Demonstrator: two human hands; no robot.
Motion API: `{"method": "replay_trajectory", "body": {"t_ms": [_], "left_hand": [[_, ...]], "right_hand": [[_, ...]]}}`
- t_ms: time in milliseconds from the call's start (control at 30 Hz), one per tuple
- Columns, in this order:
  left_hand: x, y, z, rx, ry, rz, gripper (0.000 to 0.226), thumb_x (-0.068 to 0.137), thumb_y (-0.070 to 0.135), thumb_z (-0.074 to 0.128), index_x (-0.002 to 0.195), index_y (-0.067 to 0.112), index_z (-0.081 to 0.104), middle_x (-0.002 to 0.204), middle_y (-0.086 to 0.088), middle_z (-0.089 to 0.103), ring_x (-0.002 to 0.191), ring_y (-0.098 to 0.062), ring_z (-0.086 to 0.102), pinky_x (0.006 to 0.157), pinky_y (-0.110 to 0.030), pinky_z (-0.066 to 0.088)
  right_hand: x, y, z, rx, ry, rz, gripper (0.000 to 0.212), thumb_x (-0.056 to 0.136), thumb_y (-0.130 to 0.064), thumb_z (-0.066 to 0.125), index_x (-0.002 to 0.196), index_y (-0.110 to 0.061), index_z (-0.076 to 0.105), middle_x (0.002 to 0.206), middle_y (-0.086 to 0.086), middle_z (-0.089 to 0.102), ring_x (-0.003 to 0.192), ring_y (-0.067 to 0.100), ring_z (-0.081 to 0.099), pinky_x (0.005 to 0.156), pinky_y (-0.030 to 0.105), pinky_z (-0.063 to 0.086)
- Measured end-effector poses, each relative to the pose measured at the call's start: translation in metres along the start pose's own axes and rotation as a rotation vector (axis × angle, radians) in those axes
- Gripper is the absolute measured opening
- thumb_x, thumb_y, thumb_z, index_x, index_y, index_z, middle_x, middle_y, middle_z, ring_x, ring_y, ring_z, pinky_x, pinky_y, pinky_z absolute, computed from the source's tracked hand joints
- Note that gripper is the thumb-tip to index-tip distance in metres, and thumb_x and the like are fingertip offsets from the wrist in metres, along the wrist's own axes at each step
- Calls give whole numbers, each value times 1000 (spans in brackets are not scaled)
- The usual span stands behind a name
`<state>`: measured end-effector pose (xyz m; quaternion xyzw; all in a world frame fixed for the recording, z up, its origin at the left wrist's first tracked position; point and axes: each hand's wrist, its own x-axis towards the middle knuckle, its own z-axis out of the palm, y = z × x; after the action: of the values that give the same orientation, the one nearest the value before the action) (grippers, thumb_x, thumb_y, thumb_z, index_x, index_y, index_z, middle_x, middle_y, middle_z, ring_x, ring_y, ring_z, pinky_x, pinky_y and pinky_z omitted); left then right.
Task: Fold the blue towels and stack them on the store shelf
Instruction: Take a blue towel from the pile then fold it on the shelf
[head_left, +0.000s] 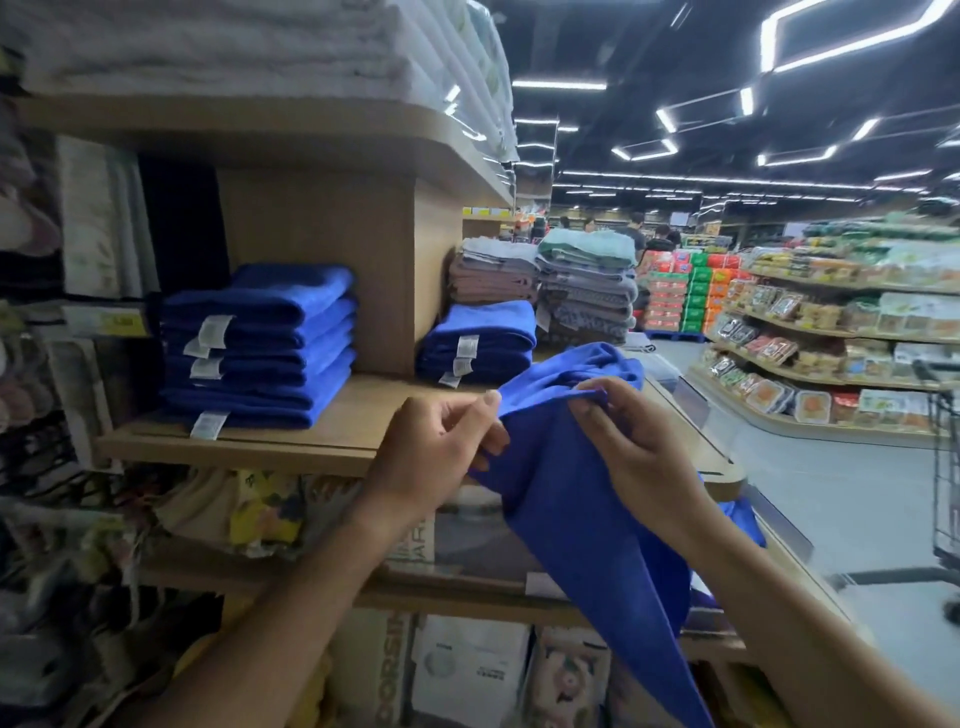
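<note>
Both forearms reach forward; left hand (434, 449) and right hand (631, 441) pinch the upper edge of a hanging blue towel (582, 525) with curled fingers, before the shelf (249, 447).

white towels (234, 47): lying stacked at top left.
grey towels (587, 301): sitting in a pile, green towel (587, 245) lying on top.
packaged food (779, 306): filling racks (769, 370) across the aisle (857, 493), right.
shopping cart (944, 467): standing at right edge, partly cut off.
ceiling lights (852, 44): glowing overhead.
</note>
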<state>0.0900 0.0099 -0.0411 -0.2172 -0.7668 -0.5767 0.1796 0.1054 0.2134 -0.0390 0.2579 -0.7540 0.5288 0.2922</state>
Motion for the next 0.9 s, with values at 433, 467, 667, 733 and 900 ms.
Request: {"method": "replay_trajectory", "body": {"t_ms": [433,467,667,733,900], "left_hand": [[61,-29,5,535,-394,123,41,95,55,30,90,36,66,74,14,73,60,-6,68,68,-31,51],[63,-24,4,481,-441,70,37,94,55,32,92,38,65,71,14,73,54,-7,68,64,-28,51],[117,-54,25,943,-111,-120,31,85,56,50,103,39,68,108,12,73,101,-22,67,79,-33,51],[135,-67,36,994,-175,-242,39,84,61,51,97,31,72,105,4,72,100,-26,66,73,-32,45],[152,-68,73,620,-306,-28,12,81,19,64,92,19,65,97,0,71,94,-27,65,82,-33,53]], "right_hand": [[41,53,-32,-53,-281,437,37,77,-47,70,61,-22,49,66,-1,38,64,12,36,60,33,27],[41,52,-34,2,-292,459,36,76,-48,72,63,-24,50,68,2,37,67,16,35,62,35,26],[42,50,-37,97,-335,487,28,95,-28,70,72,-14,62,73,4,52,72,16,50,67,31,36],[41,51,-39,164,-332,505,27,95,-25,70,69,-17,68,72,-2,62,70,9,59,64,22,44],[41,53,-47,343,-308,529,24,95,-20,67,72,-20,74,79,-1,72,72,10,68,61,19,51]]}}
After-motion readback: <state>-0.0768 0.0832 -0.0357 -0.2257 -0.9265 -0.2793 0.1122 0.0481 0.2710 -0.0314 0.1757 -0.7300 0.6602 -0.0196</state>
